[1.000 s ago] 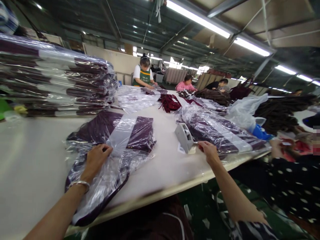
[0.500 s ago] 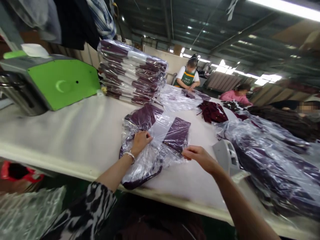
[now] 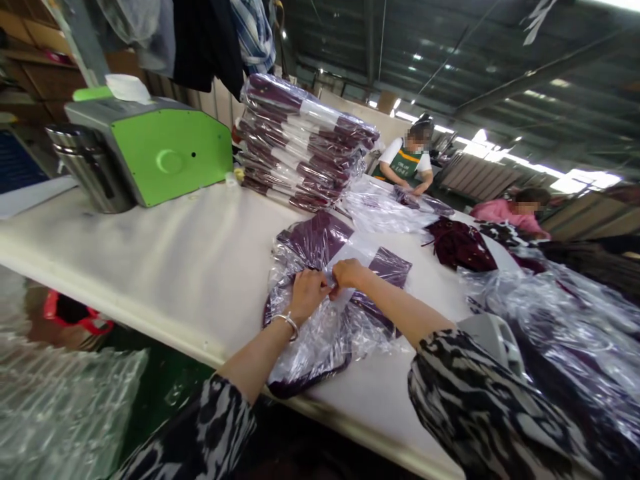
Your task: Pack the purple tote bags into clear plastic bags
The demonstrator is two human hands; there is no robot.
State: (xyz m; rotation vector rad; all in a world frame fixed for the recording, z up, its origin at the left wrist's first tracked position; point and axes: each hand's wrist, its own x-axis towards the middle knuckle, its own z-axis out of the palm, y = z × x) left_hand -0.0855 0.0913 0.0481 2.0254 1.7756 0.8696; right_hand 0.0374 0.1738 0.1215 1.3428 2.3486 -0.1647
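Observation:
A folded dark purple garment (image 3: 320, 233) with a white band across it lies in a clear plastic bag (image 3: 320, 340) on the table in front of me. My left hand (image 3: 310, 293) rests over the middle of the bag, fingers bent and gathered on the film. Right against it, my right hand (image 3: 347, 275) is closed on the plastic near the white band, its fingertips meeting those of the left. Crumpled film spreads below both hands, and a dark edge of the garment shows near the table's front edge.
Behind stands a stack of bagged garments (image 3: 305, 147). On the left are a green machine (image 3: 175, 153) and a steel flask (image 3: 97, 167). A grey tape dispenser (image 3: 493, 337) and more bagged garments (image 3: 565, 340) lie right. Two people work across the table (image 3: 185, 273).
My right hand has moved left from the bag's right edge to the middle, beside my left hand. The view has shifted, so the scene sits farther right.

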